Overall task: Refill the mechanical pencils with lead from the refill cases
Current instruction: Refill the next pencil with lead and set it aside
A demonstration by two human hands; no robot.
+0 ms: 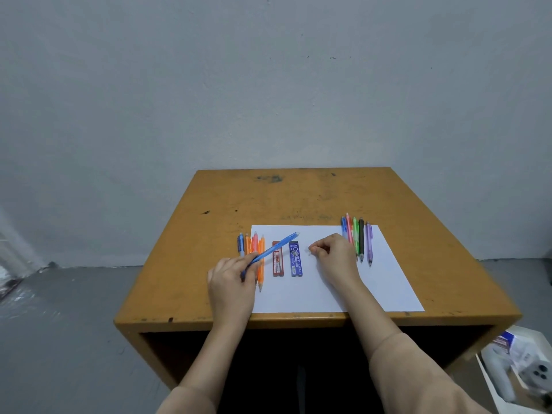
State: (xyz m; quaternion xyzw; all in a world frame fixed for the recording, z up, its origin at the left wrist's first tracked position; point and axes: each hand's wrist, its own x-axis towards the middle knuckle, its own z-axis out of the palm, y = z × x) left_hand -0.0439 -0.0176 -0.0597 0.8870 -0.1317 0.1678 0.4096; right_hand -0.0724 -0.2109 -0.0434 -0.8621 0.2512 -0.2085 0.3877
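- Left hand [230, 279] grips a translucent blue plastic mechanical pencil [276, 250], which slants toward 2 o'clock.
- Right hand [334, 255] rests curled on a white paper sheet [388, 282]; I cannot tell whether it pinches anything.
- Flat red lead refill case [277, 259] and flat blue lead refill case [296, 259] lie at its 9 o'clock.

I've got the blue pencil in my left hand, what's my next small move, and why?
Probably reach the right hand to the blue rectangular lead refill case and pick it up: the left hand grips the blue plastic mechanical pencil, and that case lies nearest on the white paper sheet.
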